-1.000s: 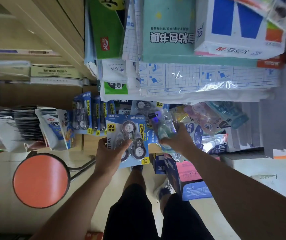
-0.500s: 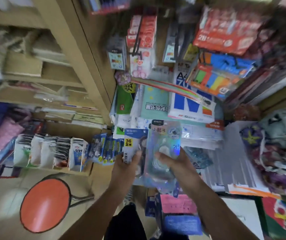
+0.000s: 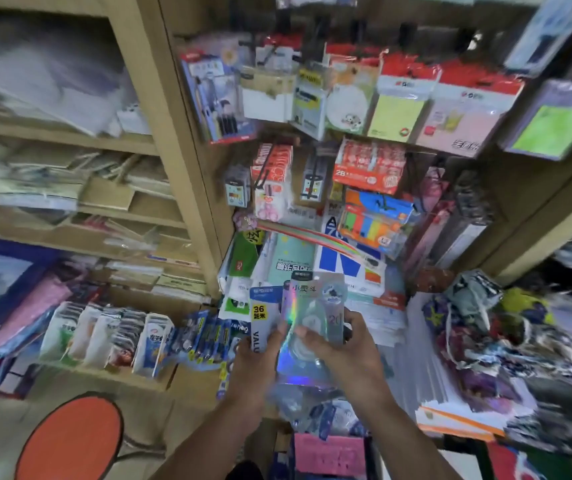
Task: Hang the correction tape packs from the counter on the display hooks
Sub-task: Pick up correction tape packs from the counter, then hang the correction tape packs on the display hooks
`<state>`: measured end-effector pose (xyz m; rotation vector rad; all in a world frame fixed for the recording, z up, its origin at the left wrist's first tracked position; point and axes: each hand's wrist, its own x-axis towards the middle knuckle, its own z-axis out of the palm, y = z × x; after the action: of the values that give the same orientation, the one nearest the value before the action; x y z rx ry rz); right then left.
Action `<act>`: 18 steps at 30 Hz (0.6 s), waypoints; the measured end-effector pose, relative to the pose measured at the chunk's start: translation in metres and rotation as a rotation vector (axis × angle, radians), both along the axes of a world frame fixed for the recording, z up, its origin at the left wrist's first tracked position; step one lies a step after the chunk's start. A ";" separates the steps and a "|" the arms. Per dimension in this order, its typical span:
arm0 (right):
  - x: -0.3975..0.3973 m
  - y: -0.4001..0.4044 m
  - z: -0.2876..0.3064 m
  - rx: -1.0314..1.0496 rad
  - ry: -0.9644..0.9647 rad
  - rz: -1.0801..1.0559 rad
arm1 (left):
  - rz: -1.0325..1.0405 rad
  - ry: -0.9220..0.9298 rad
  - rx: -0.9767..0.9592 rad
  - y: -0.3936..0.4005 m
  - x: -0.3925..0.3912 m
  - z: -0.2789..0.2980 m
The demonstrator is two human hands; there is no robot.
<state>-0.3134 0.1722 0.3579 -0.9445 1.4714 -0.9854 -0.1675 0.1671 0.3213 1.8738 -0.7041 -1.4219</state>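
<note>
Tall tan wooden shelving unit (image 3: 177, 174) stands left of hanging carded stationery packs (image 3: 395, 112), round orange stool seat (image 3: 70, 441) lower left. Right hand (image 3: 343, 351) fingers clamped on shiny holographic correction tape pack (image 3: 315, 317), held upright above the cluttered desk (image 3: 392, 327). Left hand (image 3: 253, 362) fingers grip blue correction tape pack (image 3: 264, 317), just left, overlapped by it.
</note>
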 end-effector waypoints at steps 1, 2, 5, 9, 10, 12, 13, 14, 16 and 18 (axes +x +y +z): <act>0.000 0.002 0.002 0.000 -0.008 -0.007 | 0.001 0.005 -0.005 0.002 0.000 0.003; 0.000 0.005 0.004 0.008 -0.039 -0.016 | 0.008 0.026 -0.003 0.004 0.000 0.007; 0.002 0.010 0.007 0.022 -0.237 -0.049 | 0.066 0.101 -0.024 0.012 0.005 0.028; 0.006 0.010 0.019 0.022 -0.381 -0.092 | 0.067 0.174 -0.029 0.019 0.015 0.042; 0.007 0.010 0.020 0.010 -0.378 -0.099 | 0.086 0.194 -0.045 0.019 0.018 0.041; 0.009 0.010 0.024 -0.016 -0.313 -0.083 | 0.114 0.215 -0.064 0.018 0.023 0.041; 0.012 0.011 0.026 -0.027 -0.287 -0.061 | 0.127 0.217 -0.059 0.017 0.024 0.043; 0.015 0.012 0.029 -0.035 -0.282 -0.046 | 0.129 0.234 -0.053 0.015 0.024 0.047; 0.024 0.013 0.034 -0.057 -0.287 -0.033 | 0.126 0.264 -0.035 0.007 0.024 0.055; 0.033 0.009 0.040 -0.080 -0.300 -0.079 | 0.096 0.263 -0.017 -0.002 0.027 0.057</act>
<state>-0.2799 0.1809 0.3977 -0.7607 1.2319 -1.1955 -0.1402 0.1649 0.3786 1.6443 -0.4888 -1.5574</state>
